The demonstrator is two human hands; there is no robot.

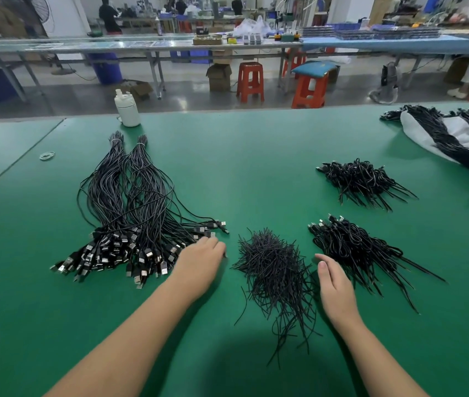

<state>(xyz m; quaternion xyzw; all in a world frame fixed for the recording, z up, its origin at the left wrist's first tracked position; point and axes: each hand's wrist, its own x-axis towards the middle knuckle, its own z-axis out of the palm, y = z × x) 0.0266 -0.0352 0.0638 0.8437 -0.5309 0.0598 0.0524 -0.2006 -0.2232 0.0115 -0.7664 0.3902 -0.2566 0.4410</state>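
The bundle of long black cables (130, 207) was laid on the green table (242, 156) ahead and to the left, its long axis running away from the person: the banded tips were set at the far end and the plug ends (118, 253) were fanned out at the near end. The left hand (202, 257) was stretched over the right-hand edge of that fan, its fingertips placed at the outermost plugs; whether a plug was pinched could not be told, since the fingertips were hidden behind the back of the hand. The right hand (333, 285) was held released, fingers straight and thumb out, with nothing grasped, between the pile of short black ties (273, 267) and the nearer heap of coiled cables (353, 247). The left hand was thus judged much the nearer to the bundle, the tie pile being interposed between the right hand and the plugs. A single cable would probably be best drawn by its plug toward the person, along the line of the bundle, so that its neighbours were not dragged
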